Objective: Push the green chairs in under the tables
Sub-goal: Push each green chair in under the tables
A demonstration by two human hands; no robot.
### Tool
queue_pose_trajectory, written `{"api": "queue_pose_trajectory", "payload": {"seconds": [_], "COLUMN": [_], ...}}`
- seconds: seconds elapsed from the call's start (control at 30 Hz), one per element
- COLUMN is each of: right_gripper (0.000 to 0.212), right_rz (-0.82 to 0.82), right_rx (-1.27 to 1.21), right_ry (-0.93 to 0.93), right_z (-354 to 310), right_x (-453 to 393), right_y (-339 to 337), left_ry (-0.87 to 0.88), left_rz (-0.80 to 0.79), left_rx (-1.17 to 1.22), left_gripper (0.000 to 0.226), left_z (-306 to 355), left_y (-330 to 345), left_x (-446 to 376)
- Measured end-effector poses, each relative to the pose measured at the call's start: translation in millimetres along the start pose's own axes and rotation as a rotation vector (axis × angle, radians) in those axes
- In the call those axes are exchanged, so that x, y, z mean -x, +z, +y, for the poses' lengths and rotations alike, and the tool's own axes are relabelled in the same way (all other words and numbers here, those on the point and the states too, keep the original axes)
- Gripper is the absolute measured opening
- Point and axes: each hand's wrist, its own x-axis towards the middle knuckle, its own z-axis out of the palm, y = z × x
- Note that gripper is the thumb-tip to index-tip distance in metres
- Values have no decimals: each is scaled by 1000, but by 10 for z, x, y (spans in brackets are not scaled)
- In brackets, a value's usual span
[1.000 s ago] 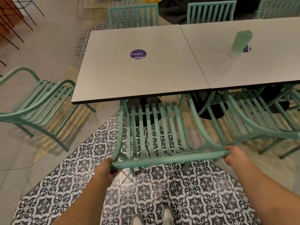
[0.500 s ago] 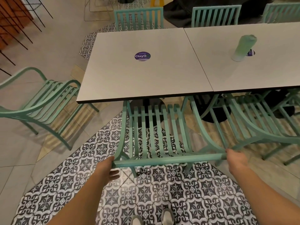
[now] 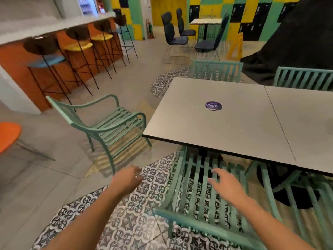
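A green slatted chair (image 3: 201, 204) stands right in front of me, its seat partly under the white table (image 3: 212, 127). My right hand (image 3: 225, 184) hovers over its seat, fingers spread, holding nothing. My left hand (image 3: 128, 179) is out over the patterned floor, open and empty, left of that chair. Another green chair (image 3: 110, 127) stands pulled out at the table's left end, facing it. A third green chair (image 3: 292, 192) sits under the adjoining table on the right. Two more green chairs (image 3: 216, 71) are tucked in at the far side.
Bar stools (image 3: 79, 47) line an orange counter at the back left. An orange seat (image 3: 9, 136) is at the left edge. Dark chairs (image 3: 176, 37) surround a small table in the background, beside a yellow floor sign (image 3: 234, 46). A black cover (image 3: 297, 42) fills the right rear.
Both hands have let go of the near chair's backrest and opened. My view has swung up and to the left, bringing the pulled-out chair at the table's end into view.
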Motion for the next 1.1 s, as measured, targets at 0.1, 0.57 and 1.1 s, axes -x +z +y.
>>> {"api": "queue_pose_trajectory", "payload": {"seconds": [0.1, 0.57, 1.1], "right_gripper": [54, 54, 53], "right_rz": [-50, -174, -221], "right_rx": [70, 199, 233], "right_ry": [-169, -466, -600], "right_z": [-830, -4194, -6668], "right_x": [-351, -1402, -3485], "right_y": [-7, 1456, 2482], "left_ry": [23, -16, -90], "left_rz": [83, 6, -48], "left_rx": [-137, -615, -651], "left_gripper": [34, 45, 47], "left_z": [-389, -3168, -4944], "left_y": [-403, -1796, -2785], "left_x": [-130, -641, -2608]}}
